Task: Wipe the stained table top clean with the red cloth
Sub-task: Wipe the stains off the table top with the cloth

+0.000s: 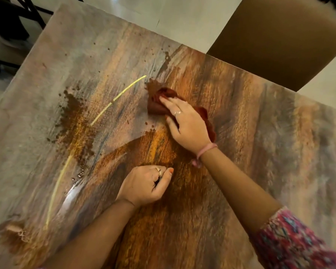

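The red cloth (pixel 159 101) lies bunched on the wood-grain table top (pixel 241 133) near its middle. My right hand (pixel 184 123) presses flat on the cloth with straight fingers; part of the cloth shows behind my wrist. A brown powdery stain (pixel 74 111) spreads over the left half of the table, with specks reaching the far edge. Two thin yellow streaks (pixel 116 100) cross the stained area. Brown smears (pixel 165 61) lie just beyond the cloth. My left hand (pixel 145 185) rests on the table near me as a loose fist, holding nothing.
A brown chair back (pixel 279 41) stands at the table's far right edge. Dark chair legs (pixel 12 22) show at the top left on the pale floor. A wet glossy patch (pixel 72 193) and a pale smudge (pixel 14 228) lie at the table's near left.
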